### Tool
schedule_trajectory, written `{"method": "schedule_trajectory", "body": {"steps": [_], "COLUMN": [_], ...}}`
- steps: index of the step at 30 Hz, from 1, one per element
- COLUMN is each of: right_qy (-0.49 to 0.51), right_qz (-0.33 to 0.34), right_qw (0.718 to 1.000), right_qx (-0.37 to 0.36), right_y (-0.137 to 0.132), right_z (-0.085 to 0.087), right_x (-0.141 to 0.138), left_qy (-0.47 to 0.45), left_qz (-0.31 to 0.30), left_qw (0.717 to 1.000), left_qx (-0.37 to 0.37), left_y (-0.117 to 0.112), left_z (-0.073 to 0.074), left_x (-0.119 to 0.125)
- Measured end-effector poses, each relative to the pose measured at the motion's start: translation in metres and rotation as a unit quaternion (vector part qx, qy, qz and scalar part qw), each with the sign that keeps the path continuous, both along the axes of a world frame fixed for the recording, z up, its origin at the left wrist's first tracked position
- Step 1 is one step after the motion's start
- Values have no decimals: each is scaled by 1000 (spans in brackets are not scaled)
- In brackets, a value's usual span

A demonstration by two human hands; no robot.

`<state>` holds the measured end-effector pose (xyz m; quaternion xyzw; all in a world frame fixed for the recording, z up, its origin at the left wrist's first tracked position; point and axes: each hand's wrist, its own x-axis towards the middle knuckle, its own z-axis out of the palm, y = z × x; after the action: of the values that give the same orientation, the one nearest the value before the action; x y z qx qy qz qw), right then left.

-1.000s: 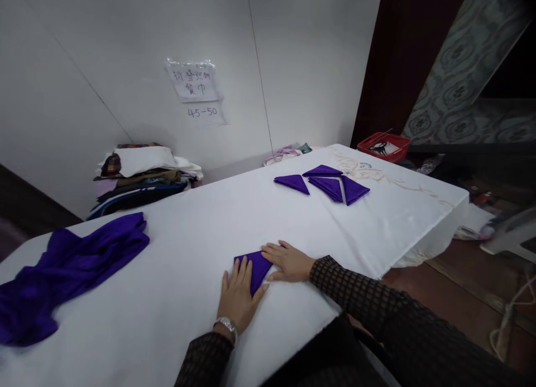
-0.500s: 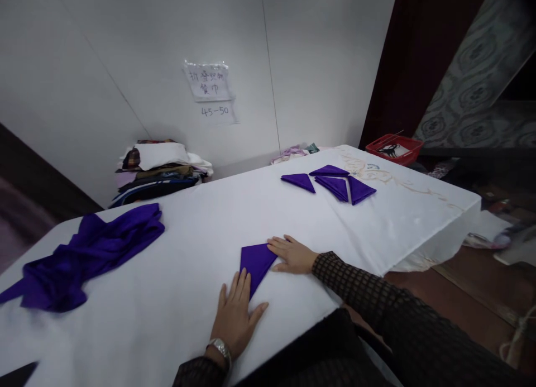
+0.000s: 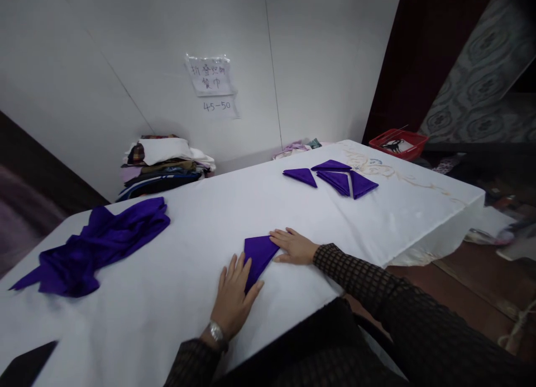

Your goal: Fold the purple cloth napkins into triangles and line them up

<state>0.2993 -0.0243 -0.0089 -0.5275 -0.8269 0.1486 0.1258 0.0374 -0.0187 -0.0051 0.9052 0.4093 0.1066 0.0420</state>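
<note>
A purple cloth napkin (image 3: 260,254), folded into a triangle, lies flat on the white-covered table (image 3: 201,236) in front of me. My left hand (image 3: 233,292) rests on its near left side, fingers stretched out and palm down. On its right corner lies my right hand (image 3: 295,245), also flat with extended fingers. Beyond them, toward the back right, several folded purple triangles (image 3: 335,181) sit close together. Over on the left is a crumpled heap of loose purple cloth (image 3: 109,242). The underside of the napkin is hidden.
A pile of folded clothes (image 3: 165,163) stands behind the table at the wall, with more fabric (image 3: 295,148) farther right. Past the far right edge is a red basket (image 3: 400,144). A dark flat object (image 3: 29,364) lies at the lower left. Handwritten paper signs (image 3: 213,85) hang on the wall.
The camera view has shifted slightly, so the scene sits a little higher and to the right. Both hands stay flat on the folded napkin, the left one slightly farther up along it.
</note>
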Motion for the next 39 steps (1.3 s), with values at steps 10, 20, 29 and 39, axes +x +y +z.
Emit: {"method": "schedule_trajectory", "body": {"steps": [10,20,29,39], "right_qy": [-9,-15,-36,-58], "right_qz": [1,0,5,8], "right_qw": [1000,1000,999,997], "right_qx": [7,16,38,41], "right_y": [-1,-2,-3,-2], "right_z": [2,-4,-11,-12], "right_x": [1,2,4,6], "left_qy": [50,42,39,30], "left_qz": [-39,-45,-32,-29], "left_qw": [998,998,996,998], "left_qx": [-9,-10,-73,-54], "left_y": [26,-5,-29,-1], "left_z": [-18,-20,-6,-3], "left_x": [52,14,-20,40]}}
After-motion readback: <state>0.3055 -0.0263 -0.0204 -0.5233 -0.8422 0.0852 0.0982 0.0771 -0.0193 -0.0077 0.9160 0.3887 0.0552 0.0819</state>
